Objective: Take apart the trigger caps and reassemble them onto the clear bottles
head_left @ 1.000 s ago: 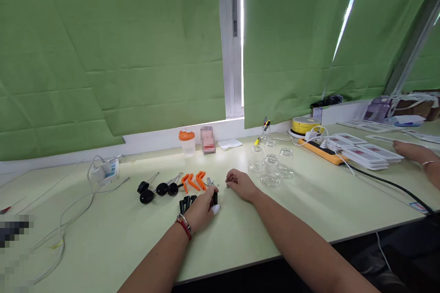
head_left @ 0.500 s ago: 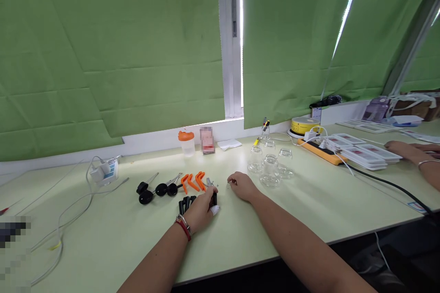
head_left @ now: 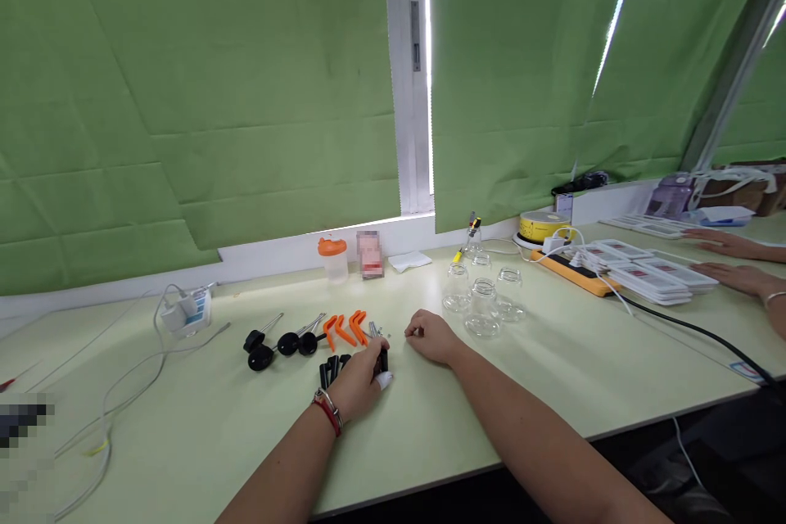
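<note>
My left hand [head_left: 359,381] rests on the table, its fingers closed round a short black plastic piece [head_left: 383,360]; a white wrap covers the thumb tip. Just to its left lie several similar black pieces [head_left: 332,368], partly hidden by the hand. Beyond the fingers are small metal parts [head_left: 374,329] and several orange angled pieces [head_left: 344,330]. My right hand [head_left: 432,336] is closed low over the table, fingertips curled inward; anything in them is hidden or too small to name. Black round caps with metal rods [head_left: 288,342] lie further left.
Several clear glass jars [head_left: 483,309] stand right of my hands. An orange-lidded cup [head_left: 333,259] is at the back. To the right are an orange power strip [head_left: 574,273], stacked white frames [head_left: 651,278] and another person's hands [head_left: 730,277]. Cables [head_left: 110,381] trail at left.
My hands stay nearly in place. The tiny shiny bit at my right fingertips no longer shows. The other person's hands have shifted and now lie stretched over the white frames.
</note>
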Available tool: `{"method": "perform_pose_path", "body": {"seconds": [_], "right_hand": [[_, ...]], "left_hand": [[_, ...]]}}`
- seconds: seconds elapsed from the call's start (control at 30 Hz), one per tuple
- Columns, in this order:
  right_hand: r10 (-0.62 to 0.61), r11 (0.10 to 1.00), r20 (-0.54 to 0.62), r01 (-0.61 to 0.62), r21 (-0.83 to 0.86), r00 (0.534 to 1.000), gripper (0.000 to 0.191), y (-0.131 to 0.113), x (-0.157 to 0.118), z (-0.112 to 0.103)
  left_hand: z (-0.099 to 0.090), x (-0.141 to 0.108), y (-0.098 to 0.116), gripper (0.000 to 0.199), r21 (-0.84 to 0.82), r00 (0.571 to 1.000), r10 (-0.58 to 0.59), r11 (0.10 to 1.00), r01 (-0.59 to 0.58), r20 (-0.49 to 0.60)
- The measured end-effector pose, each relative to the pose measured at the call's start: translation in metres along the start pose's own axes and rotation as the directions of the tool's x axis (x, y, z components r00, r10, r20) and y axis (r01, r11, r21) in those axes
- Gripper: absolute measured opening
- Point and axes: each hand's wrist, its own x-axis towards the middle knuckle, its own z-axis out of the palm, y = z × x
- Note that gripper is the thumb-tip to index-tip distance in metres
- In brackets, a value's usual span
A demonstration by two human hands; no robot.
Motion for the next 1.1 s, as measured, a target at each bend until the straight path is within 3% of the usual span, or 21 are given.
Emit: {"method": "perform_pose_path", "body": {"seconds": [0.53,0.67,0.8,0.87,1.1], "right_hand": [[-0.068,0.996,0.03,0.07,-0.061,0.997,0.013,-0.003,-0.001,0.001],[-0.143,0.988,-0.011,0.142,-0.056,0.99,0.014,-0.009,-0.001,0.0],[-0.272,0.959,-0.132,0.279,0.042,0.953,0.012,-0.021,-0.004,-0.001],[-0.298,0.942,-0.13,0.314,0.121,0.946,0.01,-0.028,-0.007,0.0],[-0.229,0.859,0.023,0.19,0.476,0.973,0.009,-0.043,-0.015,0.004]], "left_hand": [[0.0,0.0,0.0,0.035,0.017,1.0,0.002,1.0,-0.002,-0.006],[0.0,-0.001,0.0,0.035,0.009,1.0,0.004,1.0,-0.004,-0.006],[0.0,0.0,-0.001,0.03,0.005,1.0,0.007,1.0,-0.007,-0.01],[0.001,0.0,-0.001,0.028,0.012,1.0,0.007,1.0,-0.006,-0.018],[0.004,0.002,-0.004,0.025,0.031,0.999,0.017,0.999,-0.015,-0.041]]}}
